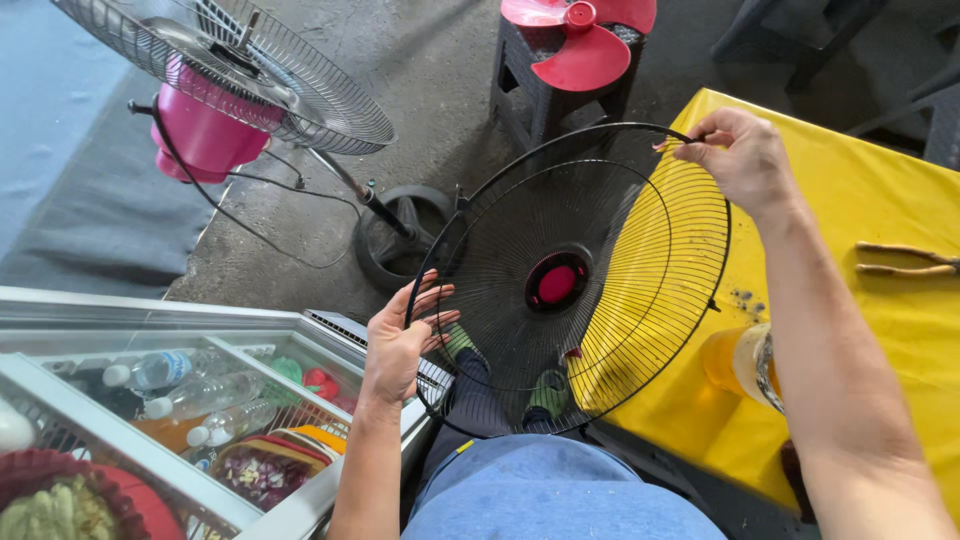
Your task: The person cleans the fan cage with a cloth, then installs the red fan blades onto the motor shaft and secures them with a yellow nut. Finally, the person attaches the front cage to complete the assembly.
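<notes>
I hold a round black wire fan guard (520,250) with a pink centre cap (557,284) out in front of me, tilted over my lap. My left hand (402,340) grips its lower left rim. My right hand (738,152) pinches the rim at the upper right, over the yellow table (860,190). My legs and green-toed socks show through the wires.
A pedestal fan with a pink motor housing (205,135) and rear guard (290,85) stands at left on a round base (400,235). A red fan blade (585,40) lies on a dark stool. Pliers (905,260) and a glass of orange drink (740,360) sit on the table. A glass-topped chest cooler (170,390) is lower left.
</notes>
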